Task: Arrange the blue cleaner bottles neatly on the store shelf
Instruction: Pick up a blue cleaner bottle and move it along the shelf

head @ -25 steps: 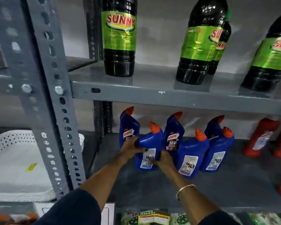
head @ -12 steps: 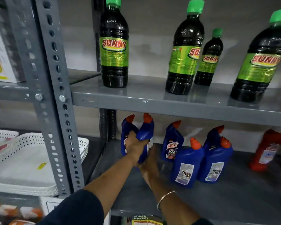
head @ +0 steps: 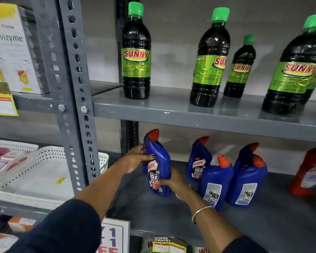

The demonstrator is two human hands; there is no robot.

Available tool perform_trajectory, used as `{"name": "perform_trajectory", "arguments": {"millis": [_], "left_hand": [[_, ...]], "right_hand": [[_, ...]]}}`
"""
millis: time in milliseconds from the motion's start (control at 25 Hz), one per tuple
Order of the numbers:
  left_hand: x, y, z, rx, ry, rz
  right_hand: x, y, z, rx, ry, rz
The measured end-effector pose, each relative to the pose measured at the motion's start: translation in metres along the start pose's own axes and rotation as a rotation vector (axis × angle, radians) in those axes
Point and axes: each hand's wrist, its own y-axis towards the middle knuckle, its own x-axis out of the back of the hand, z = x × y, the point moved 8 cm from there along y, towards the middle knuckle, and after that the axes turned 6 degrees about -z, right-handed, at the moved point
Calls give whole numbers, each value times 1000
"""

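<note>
Hands [head: 135,158] around glossy angle-necked blue bottle [head: 158,167]

One blue cleaner bottle [head: 158,167] with a red cap stands at the left of the lower shelf [head: 263,216], label forward. Four more blue bottles [head: 226,178] cluster to its right, two showing back labels.

Light: dim, even, overhead and frontal. Upper shelf [head: 208,114] top reflects the dark bottles [head: 136,52] as soft mirror patches; glare streaks on their green labels and shoulders. Lower shelf [head: 263,225] sits in the upper one's shadow, darkest at rear left. Blue bottles [head: 215,181] cast faint shadows on the back wall. Wide-angle bending: upright [head: 75,99] leans, right-edge bottles tilt inward. Left edge, box [head: 9,48] and tray [head: 35,172] soft. Mild motion blur, compression smear overall.
</note>
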Motion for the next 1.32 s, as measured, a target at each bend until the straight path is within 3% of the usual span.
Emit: {"name": "perform_trajectory", "arguments": {"millis": [160,520,840,1080,1200,1320], "left_hand": [[9,-5,4,-106,151,-180],[12,-10,21,-132,380,-274],[1,-9,20,-138,405,-80],[-10,-4,16,-155,367,13],[-10,-10,-10,-349,210,-96],[-18,-34,-55,-672,327,-349]], "right_hand": [[6,3,-22,-30,-26,-80],[-2,11,-45,-63,-142,-169],[3,5,-47,-102,-166,-141],[54,-22,-61,-185,-334,-176],[80,-46,-82,-403,-636,-50],[116,-88,-97,-657,-814,27]]}}
